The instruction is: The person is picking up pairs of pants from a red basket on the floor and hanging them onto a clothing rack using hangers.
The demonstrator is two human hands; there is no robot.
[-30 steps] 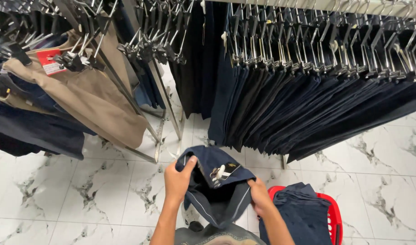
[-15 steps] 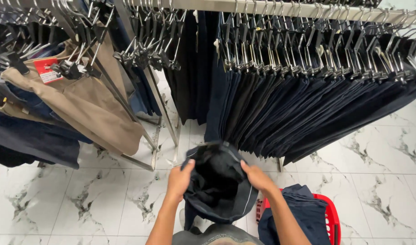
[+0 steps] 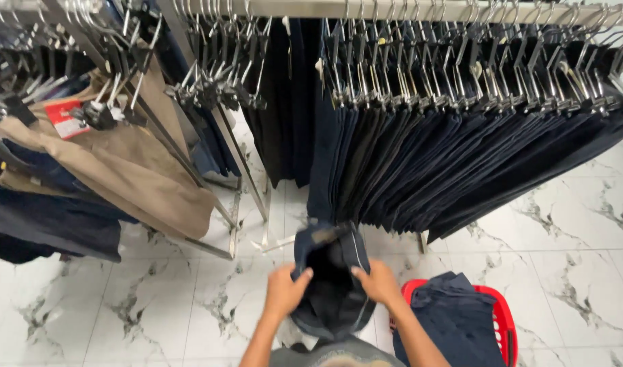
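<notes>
I hold a pair of dark navy trousers by the waistband, hanging down in front of me over the floor. My left hand grips the left side of the waistband and my right hand grips the right side. The waistband stands open between the hands, showing the dark inside. The garment is just below a row of dark trousers hanging from clip hangers on a metal rail.
A red plastic basket with folded dark garments sits on the white marble floor at my right. A second rack at the left carries beige trousers and dark ones. Slanted metal rack legs stand ahead.
My hands have come closer together and lifted the trousers towards the rail. The folded garment with its paper tag has been opened at the waistband, and the tag is out of sight.
</notes>
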